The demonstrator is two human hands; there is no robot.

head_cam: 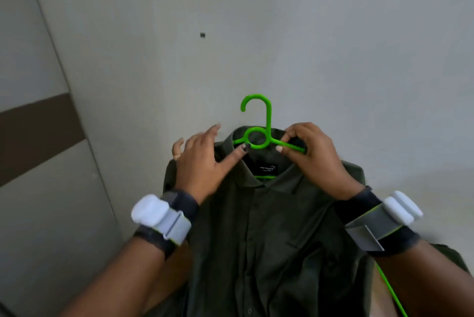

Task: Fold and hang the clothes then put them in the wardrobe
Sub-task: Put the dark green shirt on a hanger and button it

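A dark olive button-up shirt (269, 227) hangs in front of me on a bright green plastic hanger (268, 121), whose hook sticks up above the collar. My right hand (315, 155) grips the hanger's right arm together with the collar there. My left hand (202, 160) lies with spread fingers on the shirt's left shoulder, its thumb reaching the collar beside the hanger's ring. The hanger's lower bar shows just under the neck label; the rest of it is hidden inside the shirt.
A plain grey wall (282, 34) stands close behind the shirt. A pale panel with a brown band (38, 137) runs down the left side. A green cord (389, 288) trails at the lower right. Both wrists wear white strapped devices.
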